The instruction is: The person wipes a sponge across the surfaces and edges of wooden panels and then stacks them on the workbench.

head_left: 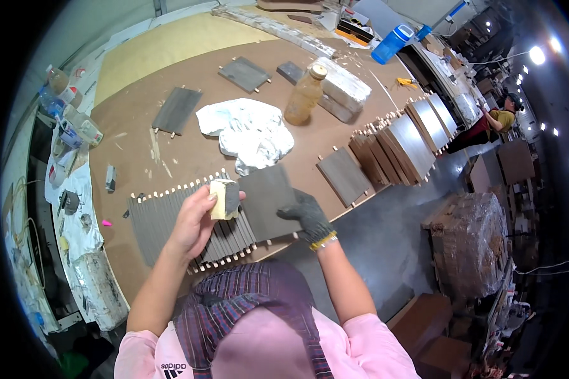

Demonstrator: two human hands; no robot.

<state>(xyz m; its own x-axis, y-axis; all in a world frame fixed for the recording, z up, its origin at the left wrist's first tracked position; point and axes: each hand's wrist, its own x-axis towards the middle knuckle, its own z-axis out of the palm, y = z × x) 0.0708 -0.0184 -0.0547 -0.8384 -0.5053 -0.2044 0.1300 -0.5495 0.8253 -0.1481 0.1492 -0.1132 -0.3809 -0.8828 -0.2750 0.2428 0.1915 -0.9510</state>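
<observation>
By the left hand (195, 218), which is bare, a pale yellow block (221, 203) with a dark grey side is held; the fingers are closed around it, and the thumb is pressed on its near face. By the right hand (308, 218), which is covered by a dark grey glove with a yellow cuff, a flat grey panel (265, 199) is gripped at its right edge, with the thumb laid over the upper face. The panel is held tilted, over the right end of a row of grey panels (155, 230), and light pegs are seen at its lower edge. The block is held just beside the left edge of the panel; whether they are touching cannot be told.

The row is set on the brown bench (129, 132), closely packed, with pegs along both sides. Beyond it a crumpled white cloth (250, 129) is placed, and near the cloth a bottle of amber liquid (302, 98) is stood beside a whitish block (344, 91). To the right a single panel (343, 177) is laid flat, next to a stack of panels (401, 142). Farther away, a person (502, 120) is seen.
</observation>
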